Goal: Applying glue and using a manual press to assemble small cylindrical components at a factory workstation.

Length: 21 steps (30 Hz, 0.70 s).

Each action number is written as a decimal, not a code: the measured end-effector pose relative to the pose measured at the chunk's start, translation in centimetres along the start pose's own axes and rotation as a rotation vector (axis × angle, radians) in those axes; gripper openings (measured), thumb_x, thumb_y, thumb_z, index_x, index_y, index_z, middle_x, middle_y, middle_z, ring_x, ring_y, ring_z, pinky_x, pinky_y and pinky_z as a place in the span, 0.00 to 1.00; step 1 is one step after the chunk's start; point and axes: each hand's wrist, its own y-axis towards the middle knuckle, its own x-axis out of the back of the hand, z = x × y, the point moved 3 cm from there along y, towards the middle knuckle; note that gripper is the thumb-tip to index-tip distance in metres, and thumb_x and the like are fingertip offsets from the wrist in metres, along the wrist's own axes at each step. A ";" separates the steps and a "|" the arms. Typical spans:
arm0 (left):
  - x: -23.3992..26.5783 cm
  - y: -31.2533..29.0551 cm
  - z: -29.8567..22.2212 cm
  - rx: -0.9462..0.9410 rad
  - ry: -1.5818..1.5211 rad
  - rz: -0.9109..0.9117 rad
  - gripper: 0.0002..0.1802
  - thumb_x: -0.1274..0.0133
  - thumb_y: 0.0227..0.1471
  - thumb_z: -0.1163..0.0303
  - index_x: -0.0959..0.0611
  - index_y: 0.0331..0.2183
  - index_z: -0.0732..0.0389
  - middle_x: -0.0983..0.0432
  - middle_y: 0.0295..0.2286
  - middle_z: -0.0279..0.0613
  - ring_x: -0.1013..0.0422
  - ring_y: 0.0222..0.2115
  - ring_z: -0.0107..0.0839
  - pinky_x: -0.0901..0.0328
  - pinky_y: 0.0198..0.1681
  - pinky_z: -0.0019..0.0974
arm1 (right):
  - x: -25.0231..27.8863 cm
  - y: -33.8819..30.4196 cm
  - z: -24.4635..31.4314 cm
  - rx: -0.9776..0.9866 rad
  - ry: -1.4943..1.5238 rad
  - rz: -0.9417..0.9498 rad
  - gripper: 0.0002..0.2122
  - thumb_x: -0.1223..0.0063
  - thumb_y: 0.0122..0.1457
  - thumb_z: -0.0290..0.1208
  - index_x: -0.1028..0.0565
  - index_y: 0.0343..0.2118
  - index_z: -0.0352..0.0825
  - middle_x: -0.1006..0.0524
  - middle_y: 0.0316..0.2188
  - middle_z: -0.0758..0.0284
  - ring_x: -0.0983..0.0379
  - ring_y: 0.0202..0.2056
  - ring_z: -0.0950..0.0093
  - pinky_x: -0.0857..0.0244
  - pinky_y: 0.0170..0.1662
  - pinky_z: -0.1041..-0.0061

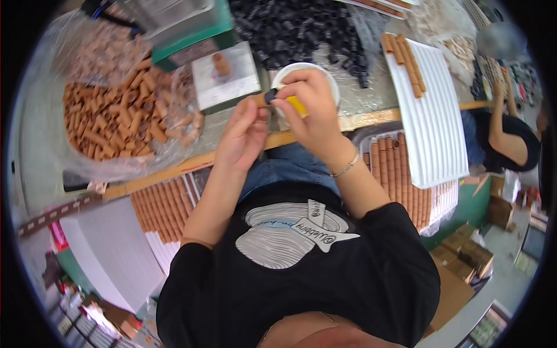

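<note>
My left hand (243,136) holds a short brown cardboard tube (259,99) with a black cap (270,95) on its end. My right hand (310,107) pinches that capped end and also holds something yellow (298,106). Both hands are raised over a round white bowl (332,81) on the workbench. A clear bag with a heap of the same brown tubes (113,122) lies to the left. A pile of black caps (296,26) sits at the back.
A grey block holding one upright brown tube (221,65) stands behind my hands. White ribbed trays with rows of tubes lie at right (432,116) and lower left (165,211). Another person (510,136) sits at the far right. Cardboard boxes (464,261) stand on the floor.
</note>
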 end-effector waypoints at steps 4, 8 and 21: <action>0.6 0.1 0.0 -0.049 0.049 -0.011 0.07 0.51 0.58 0.72 0.26 0.40 0.59 0.26 0.35 0.34 0.30 0.33 0.19 0.35 0.30 0.19 | 0.5 -0.2 -0.4 0.011 -0.015 0.037 0.07 0.38 0.43 0.26 0.26 0.25 0.35 0.28 0.31 0.65 0.31 0.36 0.65 0.41 0.40 0.68; -0.1 -0.2 0.6 -0.241 0.301 -0.080 0.07 0.52 0.58 0.73 0.27 0.40 0.59 0.27 0.34 0.34 0.30 0.34 0.20 0.35 0.31 0.19 | 1.2 -0.3 0.2 0.033 -0.128 0.045 0.08 0.36 0.43 0.27 0.25 0.25 0.34 0.30 0.30 0.65 0.32 0.35 0.66 0.40 0.41 0.70; 0.2 0.0 -1.4 -0.132 0.155 0.029 0.09 0.52 0.59 0.70 0.26 0.41 0.61 0.27 0.37 0.37 0.31 0.34 0.20 0.34 0.31 0.18 | 19.0 0.8 -14.7 -0.838 -0.998 0.040 0.27 0.38 0.41 0.58 0.21 0.26 0.32 0.21 0.24 0.60 0.23 0.28 0.64 0.32 0.32 0.68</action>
